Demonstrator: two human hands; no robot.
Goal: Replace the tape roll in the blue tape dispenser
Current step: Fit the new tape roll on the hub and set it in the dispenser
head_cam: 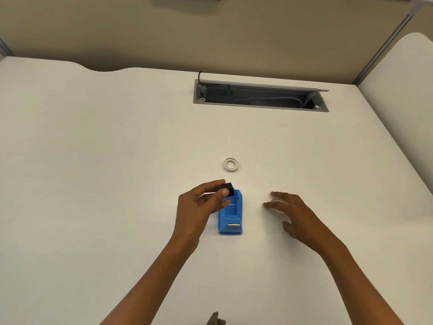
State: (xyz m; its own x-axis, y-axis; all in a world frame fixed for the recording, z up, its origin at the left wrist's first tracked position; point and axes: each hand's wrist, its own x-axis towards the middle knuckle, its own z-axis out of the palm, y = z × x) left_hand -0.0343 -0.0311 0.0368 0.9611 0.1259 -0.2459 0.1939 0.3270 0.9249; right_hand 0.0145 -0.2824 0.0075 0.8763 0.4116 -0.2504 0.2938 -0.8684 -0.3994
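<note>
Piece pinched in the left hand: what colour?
Black, held by the left hand; head view, the only one.

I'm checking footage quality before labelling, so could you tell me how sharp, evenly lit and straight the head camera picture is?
Head view: light is soft and even, shadows faint; the blue tape dispenser and tape roll are reasonably sharp; the right hand is motion-blurred at the fingertips, hiding whatever pale thing lies under them; the left hand pinching the black spindle is clearer; wide-angle bending curves the desk edges.
</note>
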